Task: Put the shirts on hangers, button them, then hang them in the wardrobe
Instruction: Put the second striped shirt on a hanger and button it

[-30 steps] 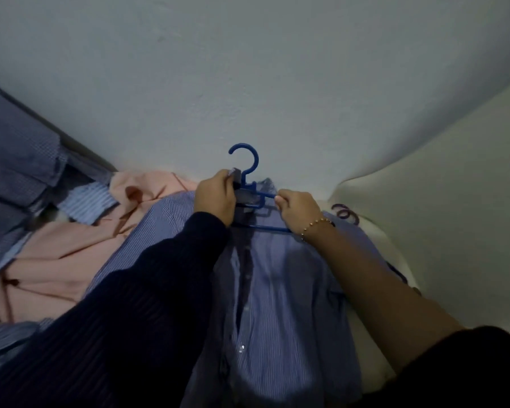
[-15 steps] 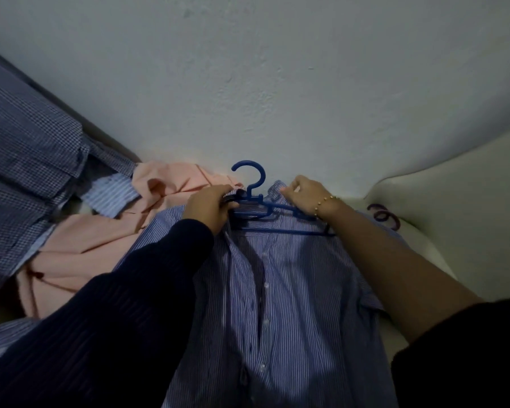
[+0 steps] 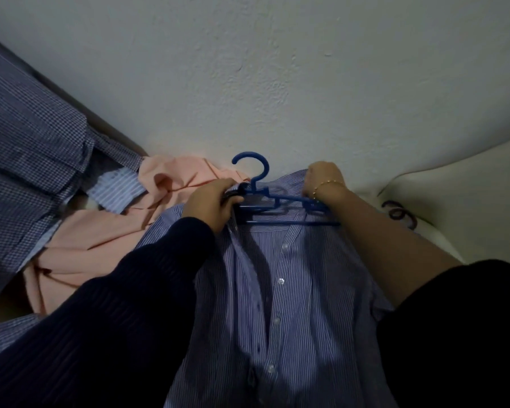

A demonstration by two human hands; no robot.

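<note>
A blue-and-white striped shirt (image 3: pixel 301 304) lies front up on the bed, its placket open with white buttons showing. A blue plastic hanger (image 3: pixel 258 184) sits inside its neck, hook pointing at the wall. My left hand (image 3: pixel 215 203) grips the left collar edge beside the hanger's neck. My right hand (image 3: pixel 321 179), with a gold bracelet, pinches the right collar and shoulder over the hanger's arm.
A peach shirt (image 3: pixel 106 231) lies crumpled to the left. A dark checked shirt (image 3: pixel 27 160) hangs or drapes at far left. Dark hanger hooks (image 3: pixel 398 212) lie at the right by a cream cushion (image 3: pixel 468 201). A white wall (image 3: pixel 262 69) is close ahead.
My right hand has moved up and right from the hanger's neck to the collar's right side. The shirt front has spread flatter and the view has shifted closer.
</note>
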